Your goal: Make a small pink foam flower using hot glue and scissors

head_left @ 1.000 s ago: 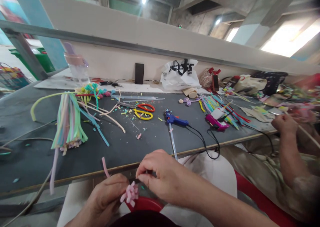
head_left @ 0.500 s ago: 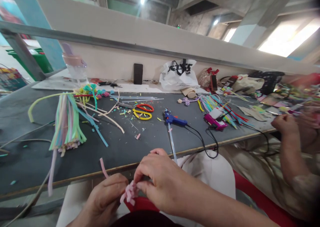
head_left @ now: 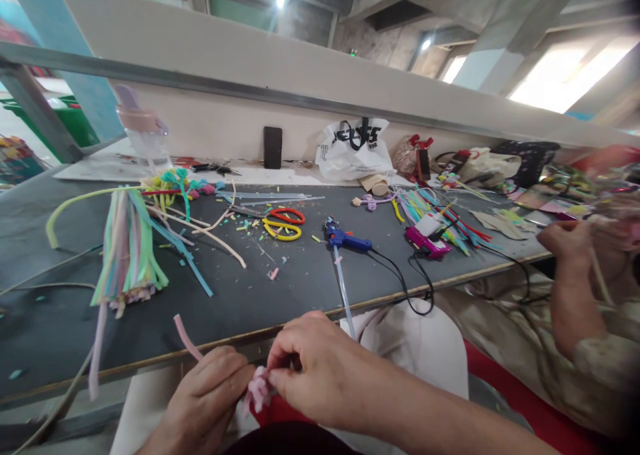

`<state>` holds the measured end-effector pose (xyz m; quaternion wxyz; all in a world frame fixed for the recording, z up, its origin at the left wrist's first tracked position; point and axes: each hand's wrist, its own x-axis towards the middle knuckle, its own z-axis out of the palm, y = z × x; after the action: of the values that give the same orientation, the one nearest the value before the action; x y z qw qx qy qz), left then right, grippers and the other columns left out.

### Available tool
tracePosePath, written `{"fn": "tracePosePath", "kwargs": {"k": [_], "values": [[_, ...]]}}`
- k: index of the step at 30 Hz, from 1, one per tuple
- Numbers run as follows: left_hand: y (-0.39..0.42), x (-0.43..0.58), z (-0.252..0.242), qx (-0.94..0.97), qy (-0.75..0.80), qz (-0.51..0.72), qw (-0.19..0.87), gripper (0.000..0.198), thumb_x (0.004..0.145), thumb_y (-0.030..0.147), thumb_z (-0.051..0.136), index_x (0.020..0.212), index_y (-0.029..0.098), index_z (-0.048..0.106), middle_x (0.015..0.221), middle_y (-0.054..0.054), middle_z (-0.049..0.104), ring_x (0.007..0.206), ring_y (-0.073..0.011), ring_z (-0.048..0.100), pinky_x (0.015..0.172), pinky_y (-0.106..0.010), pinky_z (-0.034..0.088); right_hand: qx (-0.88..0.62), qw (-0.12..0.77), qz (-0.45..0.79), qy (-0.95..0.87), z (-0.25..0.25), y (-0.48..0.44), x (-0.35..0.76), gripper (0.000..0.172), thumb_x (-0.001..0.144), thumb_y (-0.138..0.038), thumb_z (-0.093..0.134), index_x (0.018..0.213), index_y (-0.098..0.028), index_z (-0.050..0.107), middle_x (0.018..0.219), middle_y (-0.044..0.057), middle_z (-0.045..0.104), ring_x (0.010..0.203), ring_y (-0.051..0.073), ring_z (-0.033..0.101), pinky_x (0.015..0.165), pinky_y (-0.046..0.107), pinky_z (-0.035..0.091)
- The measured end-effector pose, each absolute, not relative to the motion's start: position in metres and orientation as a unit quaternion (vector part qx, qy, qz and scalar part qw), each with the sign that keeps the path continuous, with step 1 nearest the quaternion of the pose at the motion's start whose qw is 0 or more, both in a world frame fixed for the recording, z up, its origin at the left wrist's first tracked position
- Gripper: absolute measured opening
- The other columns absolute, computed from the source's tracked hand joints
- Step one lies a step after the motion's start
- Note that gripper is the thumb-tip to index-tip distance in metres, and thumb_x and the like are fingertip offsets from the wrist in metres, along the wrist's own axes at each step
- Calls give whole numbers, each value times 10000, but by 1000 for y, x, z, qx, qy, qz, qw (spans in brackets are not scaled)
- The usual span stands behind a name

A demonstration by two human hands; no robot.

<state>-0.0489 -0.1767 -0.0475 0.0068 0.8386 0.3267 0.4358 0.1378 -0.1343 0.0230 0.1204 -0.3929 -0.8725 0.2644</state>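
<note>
A pink fuzzy bundle (head_left: 259, 389) of looped stems is held low in front of me, below the table's front edge. My left hand (head_left: 213, 388) is closed round its left side, and a pink stem (head_left: 187, 337) sticks out past the knuckles toward the table. From the right, my right hand (head_left: 305, 368) pinches the bundle between thumb and fingers. On the table beyond lie a blue glue gun (head_left: 350, 241) with a clear glue stick (head_left: 343, 288) and scissors (head_left: 283, 231) with red and yellow handles.
Pastel stems (head_left: 131, 248) lie bunched at the left, more stems (head_left: 425, 208) at the right. A bottle (head_left: 143, 131), a phone (head_left: 273, 148) and a white bag (head_left: 354, 151) stand along the back. At the right a person's hands (head_left: 567, 241) work; a black cable hangs over the edge.
The view has shifted slightly. The pink stem beyond my left hand has swung left and shows more length. My right hand's fingers are bent more closely over the bundle.
</note>
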Motion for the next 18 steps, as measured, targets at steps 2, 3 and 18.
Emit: {"fn": "tracePosePath", "kwargs": {"k": [2,3,18], "values": [[-176,-49,-49,842,323,432,-3,225,897,128,352,925,131,575,766,-85,632,725,-154,602,640,-224,495,-396,116,261,-873,24,-135,137,107,680,-149,581,675,-211,668,662,-21,688,641,105,566,700,240,375],[-176,-48,-50,844,322,430,-3,221,892,119,354,916,129,574,765,-84,632,723,-154,602,643,-226,497,-396,116,255,-875,26,-135,136,102,682,-152,575,664,-207,659,663,-18,687,643,109,566,715,250,373],[-178,-42,-57,801,333,470,167,189,832,58,435,845,176,582,723,-30,612,660,-113,601,658,-186,511,-366,135,221,-894,32,-137,138,108,780,-169,556,680,-180,596,681,-22,638,658,107,543,791,306,331]]}}
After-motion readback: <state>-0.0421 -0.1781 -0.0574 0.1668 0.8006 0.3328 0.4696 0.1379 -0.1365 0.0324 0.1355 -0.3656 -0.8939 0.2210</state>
